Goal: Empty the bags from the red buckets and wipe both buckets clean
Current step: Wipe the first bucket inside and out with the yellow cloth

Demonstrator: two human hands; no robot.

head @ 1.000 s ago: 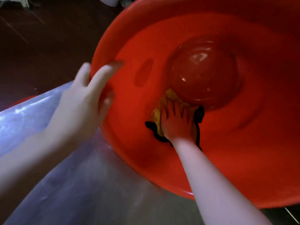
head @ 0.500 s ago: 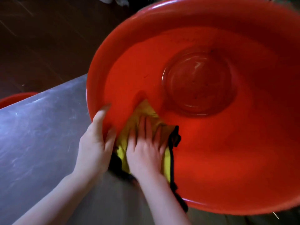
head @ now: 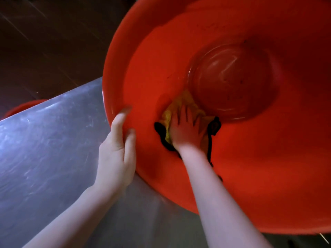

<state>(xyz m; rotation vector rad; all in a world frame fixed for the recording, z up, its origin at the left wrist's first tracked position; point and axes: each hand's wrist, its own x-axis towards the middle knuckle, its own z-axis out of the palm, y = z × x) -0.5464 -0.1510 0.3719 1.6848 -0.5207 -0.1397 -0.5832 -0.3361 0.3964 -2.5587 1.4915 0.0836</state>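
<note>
At the far left edge, a small bit of the other bucket (head: pixel 23 107) peeks out from behind the table (head: pixel 44 140). It is red too, and most of it is hidden. The table is grey and shiny, with lots of little scratches. Above it is the dark brown floor (head: pixel 44 42). Next comes the left hand (head: pixel 116 154), with its bare arm reaching up from the bottom. It holds the near rim of the big bucket (head: pixel 250 185). The thumb lies flat on the inside wall, and one long finger runs up along the rim with its tip bent over the edge. The other fingers are hidden behind the rim. The big bucket is red and fills most of the right side. It is tipped over above the table, so its open mouth faces us and we look right down inside. No bags show in it. A little to the right, on the inside wall, is the cloth (head: pixel 172 113). It is yellow with a black edge and is bunched up. The right hand (head: pixel 186 131) lies flat on top of the cloth, fingers straight and a little spread, pressing it against the wall. The hand looks a bit blurry. Just past the fingertips is the round bottom (head: pixel 232 81) of the big bucket, dark red and shiny, with a few tiny dark specks on it.
</note>
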